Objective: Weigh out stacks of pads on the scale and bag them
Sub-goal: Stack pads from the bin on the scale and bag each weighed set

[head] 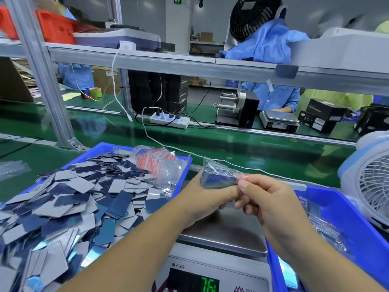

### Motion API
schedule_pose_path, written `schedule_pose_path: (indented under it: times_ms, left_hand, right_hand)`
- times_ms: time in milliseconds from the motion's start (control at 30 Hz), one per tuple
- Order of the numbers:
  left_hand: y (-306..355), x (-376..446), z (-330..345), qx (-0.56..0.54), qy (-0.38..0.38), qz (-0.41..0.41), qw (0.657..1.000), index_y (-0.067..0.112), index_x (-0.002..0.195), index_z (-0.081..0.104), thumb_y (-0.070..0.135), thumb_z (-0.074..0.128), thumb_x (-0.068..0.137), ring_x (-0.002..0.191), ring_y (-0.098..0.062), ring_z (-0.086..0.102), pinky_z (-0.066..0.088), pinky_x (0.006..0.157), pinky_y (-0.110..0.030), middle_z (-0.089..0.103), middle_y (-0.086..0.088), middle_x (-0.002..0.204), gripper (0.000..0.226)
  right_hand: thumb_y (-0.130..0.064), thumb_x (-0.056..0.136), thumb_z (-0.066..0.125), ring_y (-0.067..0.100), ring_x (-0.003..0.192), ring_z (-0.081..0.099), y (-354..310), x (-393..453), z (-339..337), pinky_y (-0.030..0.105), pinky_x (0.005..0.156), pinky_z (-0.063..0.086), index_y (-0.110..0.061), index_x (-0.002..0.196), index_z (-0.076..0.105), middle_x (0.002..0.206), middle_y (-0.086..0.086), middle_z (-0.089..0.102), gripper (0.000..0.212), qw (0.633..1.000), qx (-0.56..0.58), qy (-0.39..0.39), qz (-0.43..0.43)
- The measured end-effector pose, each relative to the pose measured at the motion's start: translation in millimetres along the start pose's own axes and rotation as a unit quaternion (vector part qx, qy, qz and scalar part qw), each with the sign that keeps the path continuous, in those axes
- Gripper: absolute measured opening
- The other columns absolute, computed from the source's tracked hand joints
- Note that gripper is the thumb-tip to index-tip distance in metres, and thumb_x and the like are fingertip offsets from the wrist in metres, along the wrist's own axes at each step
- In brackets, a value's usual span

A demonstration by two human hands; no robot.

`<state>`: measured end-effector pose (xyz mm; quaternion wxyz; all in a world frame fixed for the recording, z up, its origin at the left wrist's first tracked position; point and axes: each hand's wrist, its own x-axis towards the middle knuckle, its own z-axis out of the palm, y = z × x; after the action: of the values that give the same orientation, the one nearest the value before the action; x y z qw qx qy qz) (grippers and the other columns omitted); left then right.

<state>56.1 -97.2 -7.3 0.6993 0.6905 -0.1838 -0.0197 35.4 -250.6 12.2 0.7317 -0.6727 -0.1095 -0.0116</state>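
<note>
Above the scale the left hand is curled round the bagged stack of pads while the right hand pinches the bag's red zip strip (mouth apparently unsealed), so best slide that pinch firmly along, keeping the stack square.

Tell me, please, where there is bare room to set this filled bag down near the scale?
The steel scale pan under both hands is bare. The green belt behind the trays is open apart from a white cable. The left tray is heaped with pads and empty bags; the right tray has blue floor showing beside its bags.
</note>
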Motion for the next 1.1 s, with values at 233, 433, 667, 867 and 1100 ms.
schedule_pose_path:
  times_ms: [233, 433, 667, 867, 1100]
  left_hand:
    - [10, 0, -13, -0.049, -0.050, -0.015, 0.997, 0.027, 0.112, 0.076, 0.017, 0.075, 0.081, 0.094, -0.010, 0.065, 0.051, 0.082, -0.022, 0.073, 0.002, 0.107, 0.032]
    - [8, 1, -12, 0.001, -0.064, -0.009, 0.998, 0.028, 0.097, 0.078, -0.008, 0.069, 0.079, 0.094, -0.009, 0.068, 0.053, 0.082, -0.023, 0.076, 0.005, 0.098, 0.041]
    - [10, 0, -13, -0.027, -0.038, -0.047, 0.998, 0.015, 0.094, 0.072, 0.002, 0.073, 0.087, 0.088, -0.008, 0.069, 0.055, 0.088, -0.033, 0.075, 0.002, 0.092, 0.014]
    - [11, 0, -18, -0.062, -0.017, -0.090, 0.994, 0.015, 0.081, 0.071, 0.000, 0.068, 0.090, 0.093, -0.022, 0.068, 0.058, 0.092, -0.041, 0.071, -0.014, 0.096, 0.018]
    - [12, 2, -22, -0.071, 0.000, -0.106, 0.992, 0.020, 0.074, 0.072, 0.001, 0.068, 0.091, 0.093, -0.022, 0.070, 0.060, 0.083, -0.032, 0.073, -0.014, 0.097, 0.026]
  right_hand:
    - [-0.017, 0.089, 0.068, 0.005, 0.054, 0.049, -2, 4, -11, 0.013, 0.053, 0.040, -0.035, 0.082, 0.074, 0.062, -0.012, 0.063, 0.020, 0.976, -0.163, 0.075, -0.125]
    - [-0.016, 0.080, 0.076, 0.011, 0.055, 0.045, -2, 3, -15, 0.013, 0.053, 0.037, -0.037, 0.086, 0.068, 0.070, -0.010, 0.061, 0.024, 0.924, -0.325, 0.047, -0.197]
    - [-0.017, 0.077, 0.081, 0.012, 0.059, 0.047, -4, 1, -16, 0.017, 0.054, 0.038, -0.039, 0.088, 0.068, 0.075, -0.014, 0.063, 0.029, 0.927, -0.316, 0.000, -0.201]
    - [-0.013, 0.079, 0.076, 0.017, 0.066, 0.053, -5, 3, -17, 0.024, 0.060, 0.046, -0.037, 0.089, 0.067, 0.081, -0.007, 0.059, 0.028, 0.938, -0.296, 0.009, -0.182]
    - [-0.003, 0.084, 0.071, 0.010, 0.066, 0.060, -3, 5, -18, 0.015, 0.059, 0.047, -0.027, 0.083, 0.068, 0.075, -0.008, 0.068, 0.024, 0.959, -0.257, -0.003, -0.122]
